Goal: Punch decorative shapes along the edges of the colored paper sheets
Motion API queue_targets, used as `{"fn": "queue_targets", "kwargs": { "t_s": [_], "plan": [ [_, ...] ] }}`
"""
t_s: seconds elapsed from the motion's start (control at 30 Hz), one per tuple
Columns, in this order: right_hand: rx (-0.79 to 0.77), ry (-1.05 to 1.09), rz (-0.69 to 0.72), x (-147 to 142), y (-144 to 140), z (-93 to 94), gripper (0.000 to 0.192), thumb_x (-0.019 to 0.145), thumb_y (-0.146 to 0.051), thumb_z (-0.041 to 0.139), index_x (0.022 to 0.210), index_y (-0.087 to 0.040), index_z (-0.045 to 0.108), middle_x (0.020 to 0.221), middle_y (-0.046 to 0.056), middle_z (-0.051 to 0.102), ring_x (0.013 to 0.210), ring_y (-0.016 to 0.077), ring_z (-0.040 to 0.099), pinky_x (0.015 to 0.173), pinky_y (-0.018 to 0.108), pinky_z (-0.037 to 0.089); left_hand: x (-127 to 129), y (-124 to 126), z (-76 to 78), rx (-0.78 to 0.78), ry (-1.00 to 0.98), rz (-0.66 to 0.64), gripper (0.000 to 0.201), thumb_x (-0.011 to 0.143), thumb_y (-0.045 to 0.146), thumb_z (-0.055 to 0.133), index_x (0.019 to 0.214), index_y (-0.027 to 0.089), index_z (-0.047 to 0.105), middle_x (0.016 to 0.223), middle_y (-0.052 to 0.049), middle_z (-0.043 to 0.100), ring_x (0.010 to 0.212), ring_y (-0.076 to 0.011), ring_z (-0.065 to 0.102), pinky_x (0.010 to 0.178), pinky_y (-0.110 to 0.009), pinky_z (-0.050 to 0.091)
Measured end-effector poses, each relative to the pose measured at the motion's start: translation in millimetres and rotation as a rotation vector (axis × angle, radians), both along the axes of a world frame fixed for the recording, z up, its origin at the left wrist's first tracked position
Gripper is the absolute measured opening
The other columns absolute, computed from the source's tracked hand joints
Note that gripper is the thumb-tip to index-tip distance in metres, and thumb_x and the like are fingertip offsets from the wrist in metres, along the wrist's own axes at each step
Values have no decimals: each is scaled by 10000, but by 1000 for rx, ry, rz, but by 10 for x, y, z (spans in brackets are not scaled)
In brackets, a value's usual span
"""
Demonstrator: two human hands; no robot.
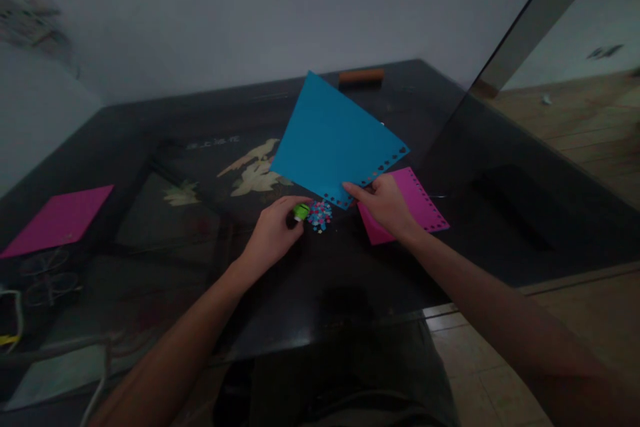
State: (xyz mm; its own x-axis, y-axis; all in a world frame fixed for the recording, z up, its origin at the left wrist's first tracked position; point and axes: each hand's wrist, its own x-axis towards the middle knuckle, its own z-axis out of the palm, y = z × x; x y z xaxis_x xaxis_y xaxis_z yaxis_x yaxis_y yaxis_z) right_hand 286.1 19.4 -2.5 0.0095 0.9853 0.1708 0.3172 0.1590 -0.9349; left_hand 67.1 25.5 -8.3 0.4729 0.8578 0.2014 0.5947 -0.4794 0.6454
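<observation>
My right hand (385, 205) pinches the near edge of a blue paper sheet (330, 137), which has a row of heart-shaped holes punched along that edge. My left hand (273, 232) is closed around a small green punch (301, 211) on the dark table. Right beside the punch lies a little heap of blue and pink paper cut-outs (320, 215). Under my right hand rests a pink sheet (417, 203) with punched holes along its right edge.
The dark glass table (165, 147) has a leaf picture (253, 170) under its top. Another pink sheet (57, 220) lies at the far left. A brown bar-shaped object (361, 76) sits at the back edge. Cables (15, 327) lie at the near left.
</observation>
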Motion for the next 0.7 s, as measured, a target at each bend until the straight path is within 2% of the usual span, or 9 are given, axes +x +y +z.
{"fn": "queue_targets", "kwargs": {
  "t_s": [0.17,0.37,0.47,0.6,0.7],
  "plan": [
    [0,15,-23,22,32,9,253,775,-375,594,621,-174,585,638,28,650,560,150,584,541,278,463,-22,49,-48,-184,-168,38,355,752,150,566,1104,181,603,1086,-54,664,967,-179,635,893,-362,508],
    [10,90,-65,117,114,-26,191,724,-345,638,763,-158,645,776,60,704,671,182,626,633,325,506,-8,52,46,-327,-345,90,342,759,273,625,1082,171,581,1034,-75,667,903,-190,654,822,-362,521],
    [6,241,-77,185,158,-18,279,667,-353,700,865,-161,661,851,71,720,739,201,655,712,363,526,0,49,71,-424,-443,83,389,808,341,583,1167,194,555,1088,-80,659,850,-180,663,770,-339,525],
    [-10,409,-52,302,197,92,360,639,-412,738,901,-175,669,847,54,727,734,199,664,761,385,531,9,52,46,-498,-619,71,386,860,398,510,1187,200,565,1172,-93,628,901,-189,647,715,-300,516],
    [0,462,-113,455,175,244,346,613,-414,761,864,-189,682,818,35,727,693,181,655,747,363,534,12,48,27,-522,-657,73,378,860,402,529,1178,203,571,1173,-87,635,912,-184,637,710,-285,500]
  ]
}}
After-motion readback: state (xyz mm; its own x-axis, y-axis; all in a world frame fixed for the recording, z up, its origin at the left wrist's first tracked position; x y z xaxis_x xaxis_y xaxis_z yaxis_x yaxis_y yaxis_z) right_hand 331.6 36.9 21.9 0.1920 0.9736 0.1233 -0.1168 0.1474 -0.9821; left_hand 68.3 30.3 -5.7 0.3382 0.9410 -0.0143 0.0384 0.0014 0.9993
